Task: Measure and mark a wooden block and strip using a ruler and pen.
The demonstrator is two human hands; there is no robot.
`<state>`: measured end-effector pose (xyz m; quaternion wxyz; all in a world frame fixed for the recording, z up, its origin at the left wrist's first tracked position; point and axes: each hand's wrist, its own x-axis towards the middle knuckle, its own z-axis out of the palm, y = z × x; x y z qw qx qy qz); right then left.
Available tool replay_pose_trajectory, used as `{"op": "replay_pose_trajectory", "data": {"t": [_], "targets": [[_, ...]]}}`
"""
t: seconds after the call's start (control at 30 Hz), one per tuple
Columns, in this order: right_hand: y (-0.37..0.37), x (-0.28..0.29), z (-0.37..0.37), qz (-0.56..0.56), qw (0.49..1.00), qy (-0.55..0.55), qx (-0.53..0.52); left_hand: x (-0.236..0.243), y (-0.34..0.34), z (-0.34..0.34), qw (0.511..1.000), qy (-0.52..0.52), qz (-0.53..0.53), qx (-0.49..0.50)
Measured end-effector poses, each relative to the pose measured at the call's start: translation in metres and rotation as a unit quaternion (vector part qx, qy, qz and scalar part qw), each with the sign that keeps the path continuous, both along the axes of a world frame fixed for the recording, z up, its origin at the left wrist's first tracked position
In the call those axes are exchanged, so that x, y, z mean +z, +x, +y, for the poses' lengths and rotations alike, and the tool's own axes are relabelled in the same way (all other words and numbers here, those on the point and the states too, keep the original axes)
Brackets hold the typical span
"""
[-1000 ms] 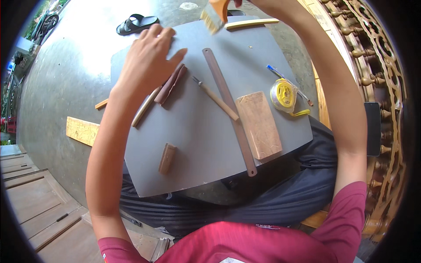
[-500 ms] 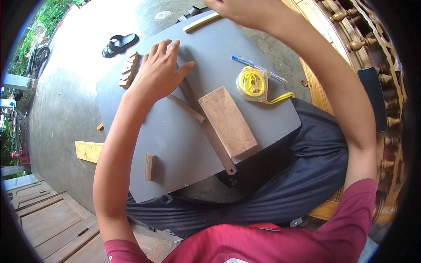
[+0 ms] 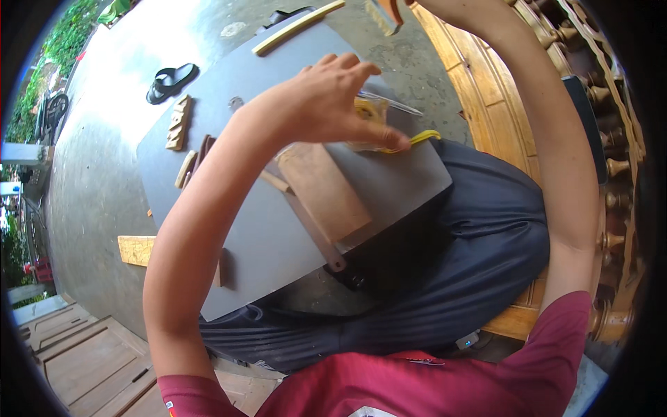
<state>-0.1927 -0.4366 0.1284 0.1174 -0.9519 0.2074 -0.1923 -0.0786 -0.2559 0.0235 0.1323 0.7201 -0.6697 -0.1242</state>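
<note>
Concrete floor (image 3: 83,208); wooden bench (image 3: 479,90) at right; grey board (image 3: 267,254). Left forearm (image 3: 201,194) blocks middle of brown strip (image 3: 325,249), wooden block (image 3: 323,191) beside strip. Left hand (image 3: 333,101), over strip half second ago, now spread wide above yellow tape measure (image 3: 372,111) on board's right side, partly hiding it. Right hand (image 3: 427,5), mostly cut off at top edge, holds brush (image 3: 384,19), back in view.

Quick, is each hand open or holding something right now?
Left hand: open, fingers spread by the yellow tape measure; whether it touches, I can't tell.
Right hand: mostly out of frame, seemingly closed on the paintbrush.
</note>
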Motion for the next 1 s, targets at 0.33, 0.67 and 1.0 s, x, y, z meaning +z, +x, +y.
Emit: {"op": "replay_pose_trajectory", "data": {"t": [0.33, 0.67, 1.0], "targets": [[-0.025, 0.004, -0.023, -0.013, 0.998, 0.054, 0.006, -0.019, -0.027, -0.013, 0.993, 0.039, -0.111, 0.004], [-0.021, 0.000, -0.029, 0.009, 0.997, 0.066, 0.043, -0.019, -0.034, -0.015, 0.997, -0.014, -0.073, -0.012], [-0.046, 0.034, 0.008, 0.025, 0.997, 0.075, -0.010, -0.009, -0.020, -0.009, 0.994, -0.095, 0.035, 0.040]]}}
